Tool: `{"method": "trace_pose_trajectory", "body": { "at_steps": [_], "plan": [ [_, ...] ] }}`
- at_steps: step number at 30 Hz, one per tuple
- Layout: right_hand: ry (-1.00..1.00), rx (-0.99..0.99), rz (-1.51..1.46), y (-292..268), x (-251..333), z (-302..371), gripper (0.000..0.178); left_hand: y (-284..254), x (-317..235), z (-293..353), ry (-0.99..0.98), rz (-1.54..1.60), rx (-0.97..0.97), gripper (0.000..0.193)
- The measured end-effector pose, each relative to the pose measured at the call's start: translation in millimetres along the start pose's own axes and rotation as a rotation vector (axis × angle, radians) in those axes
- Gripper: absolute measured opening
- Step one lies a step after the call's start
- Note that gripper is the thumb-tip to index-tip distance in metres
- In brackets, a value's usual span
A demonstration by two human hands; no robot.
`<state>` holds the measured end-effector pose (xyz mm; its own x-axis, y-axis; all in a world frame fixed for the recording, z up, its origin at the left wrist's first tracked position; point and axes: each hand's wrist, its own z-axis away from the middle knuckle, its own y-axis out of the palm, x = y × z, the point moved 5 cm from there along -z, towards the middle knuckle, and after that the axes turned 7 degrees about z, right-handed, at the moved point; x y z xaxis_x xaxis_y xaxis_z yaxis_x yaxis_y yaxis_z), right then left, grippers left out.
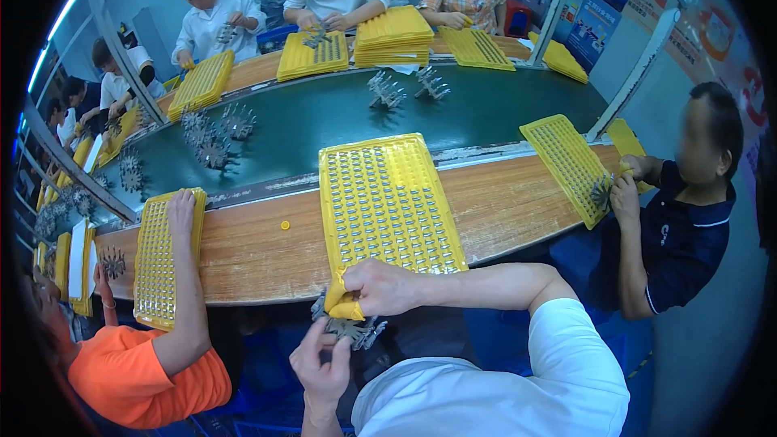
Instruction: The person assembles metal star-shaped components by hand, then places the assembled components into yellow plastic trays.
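Note:
Low at the table's front edge, my left hand [324, 362] has its fingers closed on a grey, spiky metal rack [350, 329] with small shiny pieces around it. Over the rack reaches my right hand [380, 286], wearing yellow finger cots [344, 308]. Its fingertips are bent together at the rack; whatever they pinch is hidden. Just beyond lies a yellow tray [411, 163] with rows of small shiny metal pieces. Pieces fill most of its cells, while a patch at the upper right shows bare yellow.
A small yellow ring [285, 225] lies on the wooden table [243, 255]. Beyond runs a green conveyor belt [324, 117] bearing several spiky racks [386, 91]. A person in orange [146, 376] works at my left, one in dark blue [688, 222] at my right. Stacked trays [394, 36] stand opposite.

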<state>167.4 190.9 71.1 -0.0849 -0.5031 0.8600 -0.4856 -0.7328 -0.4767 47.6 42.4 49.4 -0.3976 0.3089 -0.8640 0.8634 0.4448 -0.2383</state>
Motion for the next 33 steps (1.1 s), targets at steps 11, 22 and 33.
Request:
{"method": "trace_pose_trajectory", "body": {
  "at_steps": [11,22,33],
  "plan": [
    [-0.201,0.041,0.121,-9,21,10,0.016,1,-3,-16,0.092,-0.146,0.062,0.015],
    [-0.295,0.161,0.668,-22,11,13,0.012,13,-15,-31,0.253,-0.329,0.208,0.014],
    [0.649,-0.033,1.033,-184,-161,-23,0.027,-8,2,-18,0.095,-0.263,0.062,0.013]
  ]
}}
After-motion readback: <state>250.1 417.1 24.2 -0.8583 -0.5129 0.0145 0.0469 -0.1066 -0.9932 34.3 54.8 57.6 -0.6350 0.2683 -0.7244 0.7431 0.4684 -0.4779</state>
